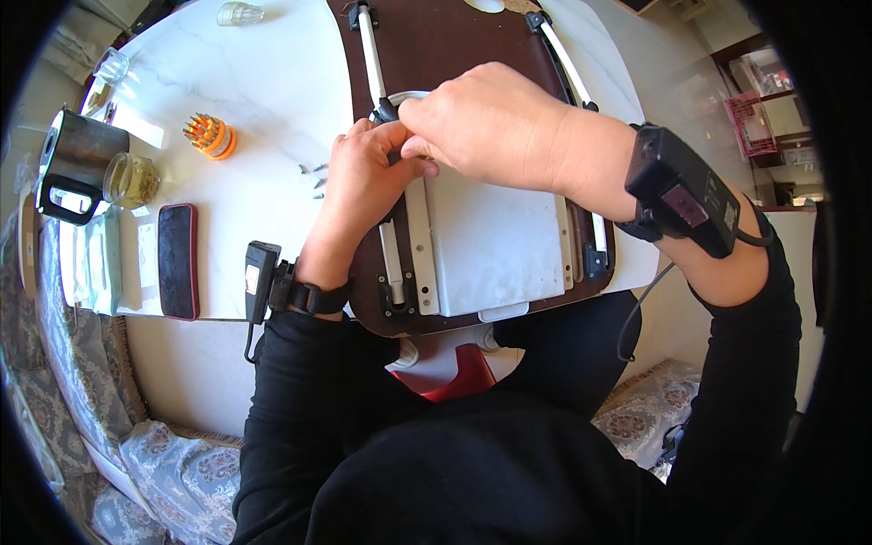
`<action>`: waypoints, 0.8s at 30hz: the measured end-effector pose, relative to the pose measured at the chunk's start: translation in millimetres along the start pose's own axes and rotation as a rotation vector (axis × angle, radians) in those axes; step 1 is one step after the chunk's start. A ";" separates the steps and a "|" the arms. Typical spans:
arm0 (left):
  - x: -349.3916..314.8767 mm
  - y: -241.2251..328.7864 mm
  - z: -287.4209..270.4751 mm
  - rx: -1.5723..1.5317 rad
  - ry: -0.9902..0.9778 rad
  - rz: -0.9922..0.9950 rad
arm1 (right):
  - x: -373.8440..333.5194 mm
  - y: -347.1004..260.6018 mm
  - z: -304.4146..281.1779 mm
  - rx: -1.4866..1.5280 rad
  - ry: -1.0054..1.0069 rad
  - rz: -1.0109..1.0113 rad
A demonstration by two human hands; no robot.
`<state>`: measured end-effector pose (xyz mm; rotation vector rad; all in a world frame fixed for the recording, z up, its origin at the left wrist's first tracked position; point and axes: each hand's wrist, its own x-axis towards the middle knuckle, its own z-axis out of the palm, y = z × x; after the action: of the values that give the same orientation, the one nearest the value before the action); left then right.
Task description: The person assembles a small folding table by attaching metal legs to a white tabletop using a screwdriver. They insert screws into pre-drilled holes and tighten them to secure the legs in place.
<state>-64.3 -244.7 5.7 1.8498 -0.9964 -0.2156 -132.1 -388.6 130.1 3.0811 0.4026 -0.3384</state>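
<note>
A dark brown board [454, 45] lies on the table, carrying white metal legs [372, 59] with black joints and a white drawer-like panel [495, 245]. My left hand [361, 173] is over the left side of the board, thumb and fingers pinched together. From the right, my right hand [486, 118] reaches across with curled fingers that meet the left fingertips beside a black leg joint [386, 111]. Whatever the fingers grip is hidden by the hands. Several small screws [318, 182] lie on the tabletop left of my left hand.
On the white marbled table [282, 91] stand an orange bit holder [211, 136], a glass jar [132, 180], a dark kettle [82, 163] and a clear glass [240, 13]. A phone [178, 262] lies near the front edge, beside a pale packet [95, 263]. A red stool [459, 371] shows below.
</note>
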 end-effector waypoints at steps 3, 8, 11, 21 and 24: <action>0.1 -0.1 1.5 -0.037 0.015 -0.062 | -1.5 -1.4 4.6 -0.028 0.037 -0.014; -1.7 -1.6 -7.3 -0.247 -0.098 -0.143 | -5.3 19.2 8.2 -0.098 0.148 -0.258; -0.4 -1.3 -7.0 -0.238 -0.074 -0.110 | -5.7 25.4 8.9 -0.117 0.181 -0.435; -0.3 -2.3 0.8 -0.203 -0.041 -0.144 | -8.9 -1.8 0.9 0.133 0.121 0.036; -3.2 -2.8 -0.8 -0.258 -0.072 -0.143 | -6.9 6.5 3.2 0.066 0.151 -0.142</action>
<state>-64.4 -241.4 2.9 1.6857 -0.8414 -0.4779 -137.6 -396.8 128.4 3.1609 0.6293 -0.1239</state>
